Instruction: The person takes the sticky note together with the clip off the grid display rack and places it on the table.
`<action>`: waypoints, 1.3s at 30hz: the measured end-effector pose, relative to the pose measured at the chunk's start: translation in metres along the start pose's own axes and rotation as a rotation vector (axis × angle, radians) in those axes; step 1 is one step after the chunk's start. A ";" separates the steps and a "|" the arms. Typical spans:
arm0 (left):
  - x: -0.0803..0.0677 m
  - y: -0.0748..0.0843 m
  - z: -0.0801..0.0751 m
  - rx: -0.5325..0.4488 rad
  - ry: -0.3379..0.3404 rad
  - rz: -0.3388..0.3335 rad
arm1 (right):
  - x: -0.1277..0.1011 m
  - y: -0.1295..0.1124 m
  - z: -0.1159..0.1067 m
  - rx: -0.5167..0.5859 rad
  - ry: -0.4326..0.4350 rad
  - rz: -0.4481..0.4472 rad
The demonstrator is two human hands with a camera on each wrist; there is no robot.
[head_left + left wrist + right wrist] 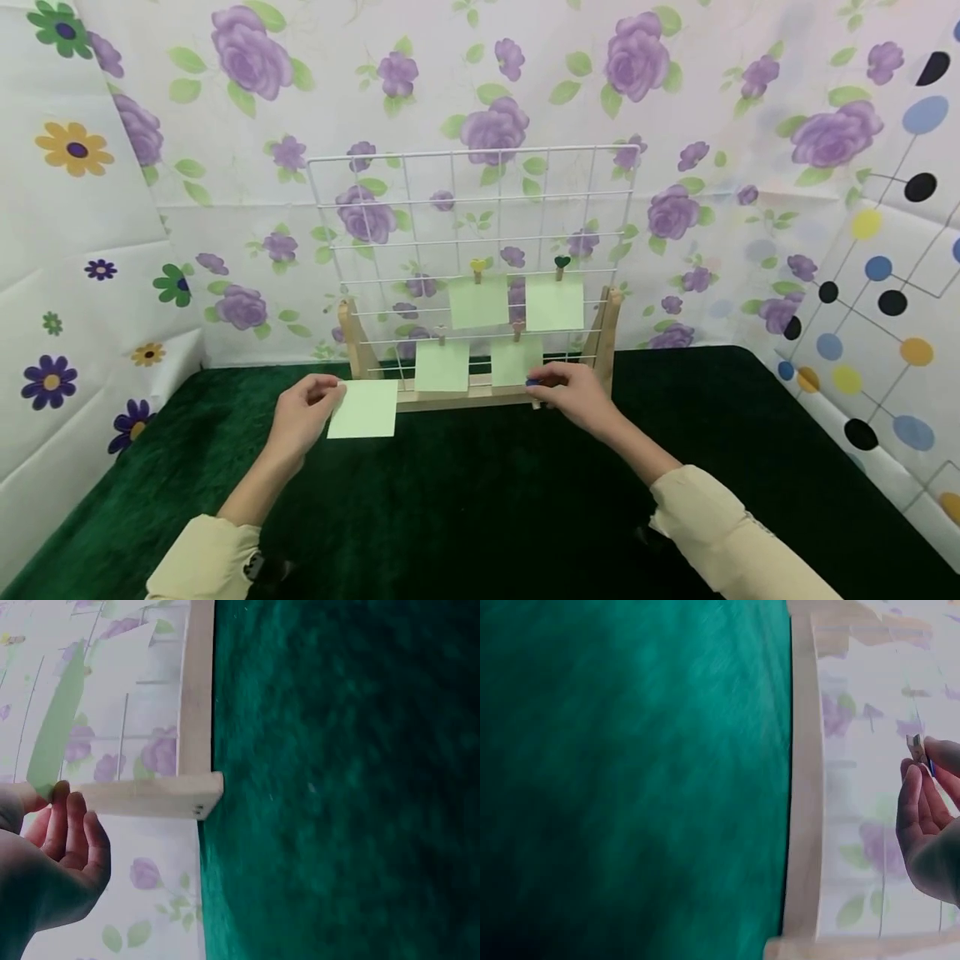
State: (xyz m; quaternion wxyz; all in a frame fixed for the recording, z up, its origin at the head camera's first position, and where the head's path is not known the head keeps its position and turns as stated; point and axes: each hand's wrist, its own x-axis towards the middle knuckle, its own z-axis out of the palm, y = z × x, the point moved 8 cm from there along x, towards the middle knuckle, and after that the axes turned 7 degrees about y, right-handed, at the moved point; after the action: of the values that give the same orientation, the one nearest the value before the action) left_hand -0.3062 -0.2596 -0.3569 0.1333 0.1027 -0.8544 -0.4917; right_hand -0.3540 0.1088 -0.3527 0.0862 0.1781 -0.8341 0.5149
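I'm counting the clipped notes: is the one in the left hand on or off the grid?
Off: the left hand pinches the green note by one edge, unclipped, in front of the frame's base.

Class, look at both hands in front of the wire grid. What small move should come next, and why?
Probably the left hand should lift its loose paper against the bare left part of the wire grid. That paper is unclipped, the right hand pinches a blue-topped clip, and four hung papers already sit on the grid.
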 end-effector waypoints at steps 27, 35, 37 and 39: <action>-0.005 -0.056 -0.016 0.090 -0.129 -0.084 | -0.039 0.089 -0.093 -0.145 -0.063 0.222; -0.005 -0.065 -0.024 0.145 -0.147 -0.085 | -0.046 0.104 -0.107 -0.170 -0.064 0.281; -0.004 -0.066 -0.026 0.164 -0.158 -0.072 | -0.047 0.104 -0.107 -0.168 -0.070 0.284; -0.004 -0.067 -0.028 0.181 -0.165 -0.065 | -0.048 0.104 -0.107 -0.176 -0.080 0.273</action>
State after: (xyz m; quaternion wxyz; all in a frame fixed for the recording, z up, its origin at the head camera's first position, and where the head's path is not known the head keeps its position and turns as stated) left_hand -0.2902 -0.3148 -0.4022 0.0366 0.1013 -0.8995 -0.4233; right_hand -0.3538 0.2563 -0.4058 -0.0025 0.0752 -0.8951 0.4395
